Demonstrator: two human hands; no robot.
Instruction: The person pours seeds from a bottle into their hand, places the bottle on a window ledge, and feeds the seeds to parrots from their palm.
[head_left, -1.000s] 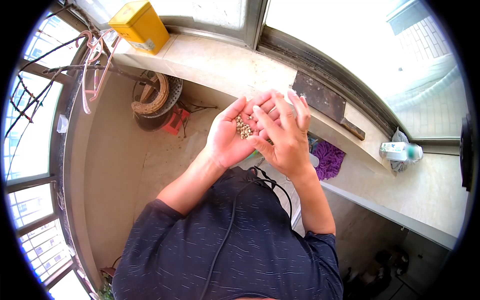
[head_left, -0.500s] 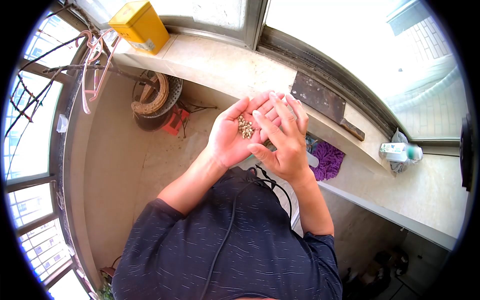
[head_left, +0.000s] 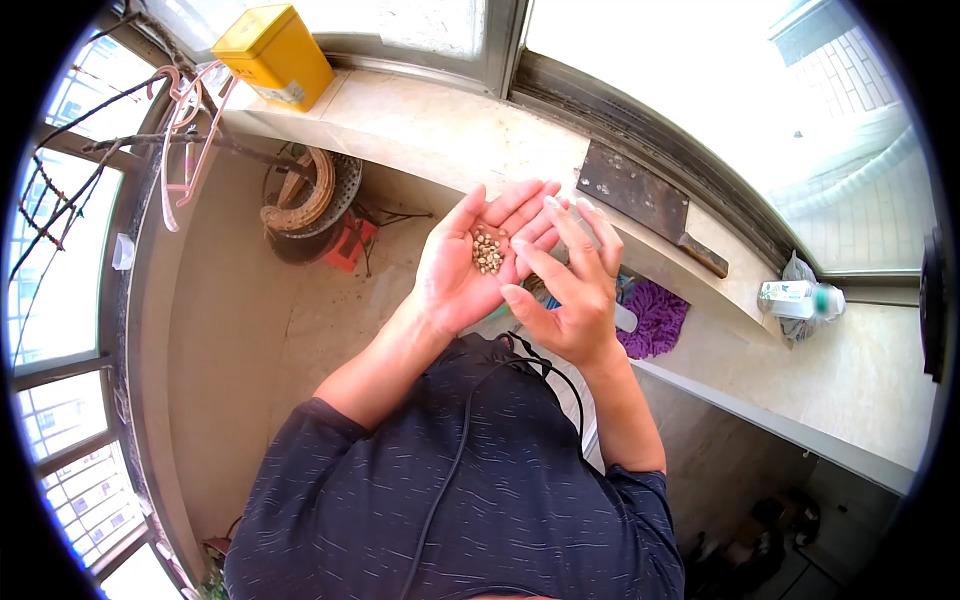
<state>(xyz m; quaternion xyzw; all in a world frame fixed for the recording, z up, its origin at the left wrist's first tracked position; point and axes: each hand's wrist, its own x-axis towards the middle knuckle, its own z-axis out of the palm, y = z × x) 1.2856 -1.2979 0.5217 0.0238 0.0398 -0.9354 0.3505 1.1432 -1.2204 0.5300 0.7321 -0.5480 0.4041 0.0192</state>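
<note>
A small heap of pale beige seeds [head_left: 488,254] lies in the cupped palm of my left hand [head_left: 447,275], which is turned upward with its fingers stretched out toward the window sill. My right hand [head_left: 578,300] hovers just right of the heap, its fingers spread and slightly curved. Nothing shows between the right fingers. The right fingertips are close to the left fingers; I cannot tell whether they touch. Both hands are in front of my chest, above the floor beside the ledge.
On the sill stand a yellow tin [head_left: 275,60], a dark flat board [head_left: 632,190] and a white bottle [head_left: 795,299]. Pink hangers [head_left: 185,150] hang from branches at left. Below are a dark pot [head_left: 300,240], a red stool [head_left: 350,243] and a purple mop head [head_left: 657,318].
My right hand has drawn slightly away from the left palm, and more of the seeds show. The left hand stays nearly still with the seeds in it.
</note>
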